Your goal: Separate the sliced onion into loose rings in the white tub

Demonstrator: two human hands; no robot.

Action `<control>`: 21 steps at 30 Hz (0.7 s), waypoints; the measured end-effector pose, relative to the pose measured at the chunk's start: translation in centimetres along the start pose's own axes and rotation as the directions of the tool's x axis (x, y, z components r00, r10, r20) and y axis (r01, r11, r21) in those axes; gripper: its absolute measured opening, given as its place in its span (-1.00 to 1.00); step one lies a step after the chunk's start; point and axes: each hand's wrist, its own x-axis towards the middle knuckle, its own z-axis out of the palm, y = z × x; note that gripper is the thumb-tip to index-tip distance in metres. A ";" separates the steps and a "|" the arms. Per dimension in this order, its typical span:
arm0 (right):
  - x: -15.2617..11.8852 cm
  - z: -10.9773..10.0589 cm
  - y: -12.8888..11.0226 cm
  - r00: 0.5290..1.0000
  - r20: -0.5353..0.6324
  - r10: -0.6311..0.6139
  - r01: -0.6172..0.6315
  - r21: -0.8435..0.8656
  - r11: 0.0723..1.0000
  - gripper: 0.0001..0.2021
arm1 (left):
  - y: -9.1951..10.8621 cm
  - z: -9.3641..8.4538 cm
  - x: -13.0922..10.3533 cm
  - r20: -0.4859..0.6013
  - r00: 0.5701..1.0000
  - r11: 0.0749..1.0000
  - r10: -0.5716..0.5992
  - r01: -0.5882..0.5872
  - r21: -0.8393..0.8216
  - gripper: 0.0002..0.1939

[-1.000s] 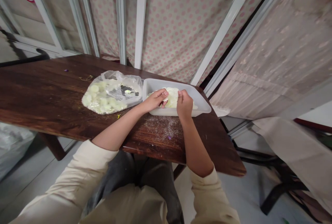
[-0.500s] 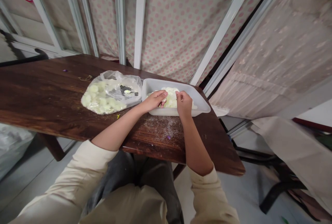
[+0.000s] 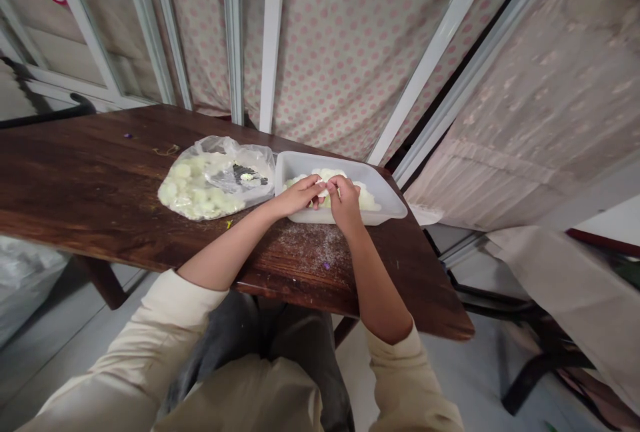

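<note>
My left hand (image 3: pixel 303 196) and my right hand (image 3: pixel 343 201) meet over the white plastic tub (image 3: pixel 391 208). Both are closed in a pinch, fingertips together around a small whitish piece (image 3: pixel 323 185), mostly covered by the fingers. Beneath them, the tub holds a heap of pale, rounded, flower-like pieces (image 3: pixel 369 203). Against the tub's left side lies a clear plastic bag (image 3: pixel 220 182), with many similar pale yellow-green pieces (image 3: pixel 187 191) inside. Their exact kind is too small to make out.
The dark wooden table (image 3: pixel 95 172) has white crumbs (image 3: pixel 313 245) scattered before the tub, plus a purple bit (image 3: pixel 327 265). A thin string-like scrap (image 3: pixel 167 151) lies behind the bag. Framed glass panels with a dotted curtain (image 3: pixel 340 52) stand behind; a cloth-covered chair (image 3: pixel 550 279) is at right.
My right hand has moved left, from apart over the tub to meeting my left hand's fingertips at the whitish piece. My left hand, the bag and the tub stay nearly where they were.
</note>
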 end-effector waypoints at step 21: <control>-0.3 -0.2 -0.3 0.995 -0.080 0.062 -0.058 0.050 0.997 -0.70 | 0.0 -0.3 0.1 -0.106 0.993 0.996 0.053 -0.044 0.080 -0.73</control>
